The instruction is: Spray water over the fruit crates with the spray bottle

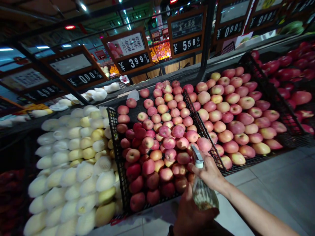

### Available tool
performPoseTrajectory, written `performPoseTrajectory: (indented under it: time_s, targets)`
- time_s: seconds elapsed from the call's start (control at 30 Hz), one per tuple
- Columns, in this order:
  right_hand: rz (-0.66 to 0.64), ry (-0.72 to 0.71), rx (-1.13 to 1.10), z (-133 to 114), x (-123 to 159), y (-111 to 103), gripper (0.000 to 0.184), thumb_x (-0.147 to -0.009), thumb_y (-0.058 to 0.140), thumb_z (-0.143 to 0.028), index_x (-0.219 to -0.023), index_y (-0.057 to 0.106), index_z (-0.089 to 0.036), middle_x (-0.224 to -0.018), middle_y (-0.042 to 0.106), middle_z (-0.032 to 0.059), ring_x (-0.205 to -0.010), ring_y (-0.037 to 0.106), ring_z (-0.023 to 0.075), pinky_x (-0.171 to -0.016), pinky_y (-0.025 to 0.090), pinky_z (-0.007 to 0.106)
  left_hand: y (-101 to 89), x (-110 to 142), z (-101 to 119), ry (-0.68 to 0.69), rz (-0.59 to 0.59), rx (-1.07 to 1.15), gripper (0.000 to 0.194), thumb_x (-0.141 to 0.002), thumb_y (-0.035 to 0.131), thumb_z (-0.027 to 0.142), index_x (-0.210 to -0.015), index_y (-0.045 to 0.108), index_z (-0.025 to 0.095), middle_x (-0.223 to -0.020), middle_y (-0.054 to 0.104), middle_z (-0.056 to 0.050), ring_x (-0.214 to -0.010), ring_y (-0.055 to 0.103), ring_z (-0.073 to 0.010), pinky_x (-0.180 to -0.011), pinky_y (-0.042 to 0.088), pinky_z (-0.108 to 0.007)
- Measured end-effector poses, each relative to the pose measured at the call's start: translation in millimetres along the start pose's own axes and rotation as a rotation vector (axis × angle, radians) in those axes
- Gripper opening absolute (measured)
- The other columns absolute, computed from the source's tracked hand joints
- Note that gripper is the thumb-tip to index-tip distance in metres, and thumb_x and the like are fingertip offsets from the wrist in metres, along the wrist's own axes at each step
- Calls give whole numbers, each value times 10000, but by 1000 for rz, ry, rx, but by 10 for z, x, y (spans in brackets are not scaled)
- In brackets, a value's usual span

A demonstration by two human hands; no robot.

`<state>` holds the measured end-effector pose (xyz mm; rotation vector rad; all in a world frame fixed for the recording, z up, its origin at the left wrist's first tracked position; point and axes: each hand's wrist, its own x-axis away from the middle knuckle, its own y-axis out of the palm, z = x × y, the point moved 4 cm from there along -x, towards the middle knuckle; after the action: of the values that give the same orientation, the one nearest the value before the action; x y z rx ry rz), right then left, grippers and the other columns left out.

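My right hand (209, 172) is closed on the white trigger head of a clear spray bottle (203, 193), low in the middle of the view. My left hand (190, 213) wraps around the bottle's base from below. The nozzle points at the pink and red apples (162, 144) in the black crate (115, 137) straight ahead. Both hands hover just in front of the crate's near edge.
A second crate of larger pink apples (236, 121) lies to the right, and dark red apples (292, 72) fill the far right. Pears in white foam nets (73, 170) are stacked at left. Price signs (134, 62) hang above. Grey floor tiles (278, 183) run along the lower right.
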<state>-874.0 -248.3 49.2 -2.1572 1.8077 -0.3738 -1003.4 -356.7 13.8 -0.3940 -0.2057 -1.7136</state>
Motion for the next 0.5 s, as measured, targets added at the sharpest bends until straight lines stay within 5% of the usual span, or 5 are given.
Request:
performPoseTrajectory:
  time_s: [0.1,0.2,0.37,0.5]
  targets:
    - [-116,-33,-71,-179,-61,145,125,-896,692,-311,-986,634,-247,-807,632,-35,-733,560,194,-698,444,344,-93,26,-21,-18,45,-56,869,-596,969,253,-1398,636,234,-1313,800,-111,-1210,740,-394,-1070,631,-502]
    - [-169,-42,-87,-249,-88,298,141,-876,702,-307,-962,609,-245,-891,652,-17,-793,573,198,-717,436,346,-92,44,-182,1,20,68,851,-640,892,242,-1427,571,216,-1230,830,-117,-1074,787,-363,-950,655,-484]
    - [-249,-36,-36,-191,-22,547,143,-792,677,-217,-888,574,-246,-867,615,-22,-761,539,183,-678,375,338,-149,120,-628,-94,88,103,941,-568,930,244,-1436,568,213,-1292,828,-141,-1208,773,-430,-1044,647,-506]
    - [-270,-6,-6,-138,85,755,154,-828,678,-229,-882,536,-253,-788,595,-42,-698,511,170,-640,337,332,-274,243,-717,-181,52,89,907,-563,936,245,-1409,610,205,-1332,819,-159,-1257,758,-445,-1051,653,-498]
